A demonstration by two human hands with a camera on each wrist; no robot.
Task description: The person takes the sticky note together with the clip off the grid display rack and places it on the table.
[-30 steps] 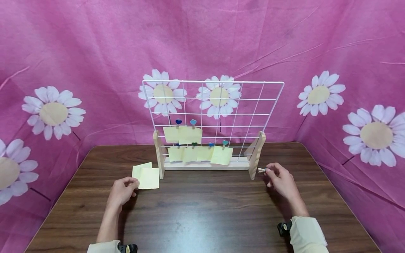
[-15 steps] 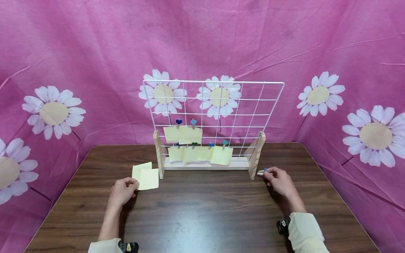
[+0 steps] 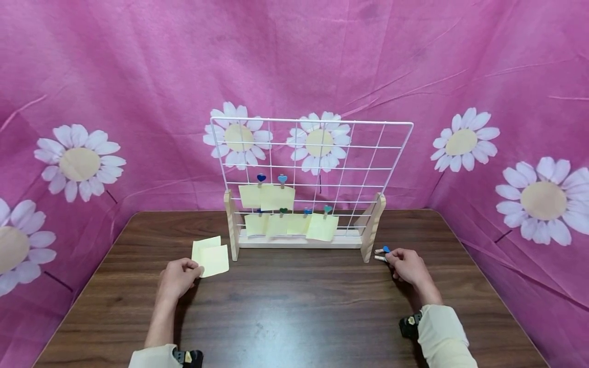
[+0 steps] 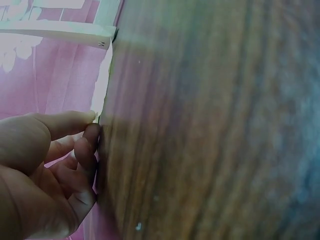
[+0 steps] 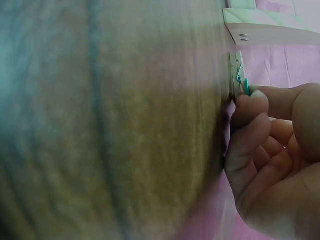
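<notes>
My left hand (image 3: 178, 278) pinches the near corner of a yellow sticky note (image 3: 214, 260) between thumb and fingers. Beneath it, another yellow note (image 3: 206, 243) lies on the table, partly covered. In the left wrist view the pinched paper (image 4: 103, 80) appears nearly edge-on. At the right, my right hand (image 3: 408, 267) pinches a small wooden clothespin (image 3: 380, 258) low over the tabletop. The right wrist view shows a teal piece on a clothespin (image 5: 239, 75) at my fingertips. A second clothespin with a blue heart (image 3: 386, 249) lies just beyond those fingers.
A white wire grid (image 3: 340, 147) in a wooden stand (image 3: 299, 242) stands at the back of the brown table (image 3: 294, 306). Several yellow notes (image 3: 277, 198) hang on it from heart clothespins (image 3: 282, 178). A pink flowered cloth (image 3: 294, 51) surrounds the table.
My right hand has moved slightly toward me with its clothespin, so the blue-heart clothespin now shows separately. The note in my left hand has turned a little; that hand has stayed put.
</notes>
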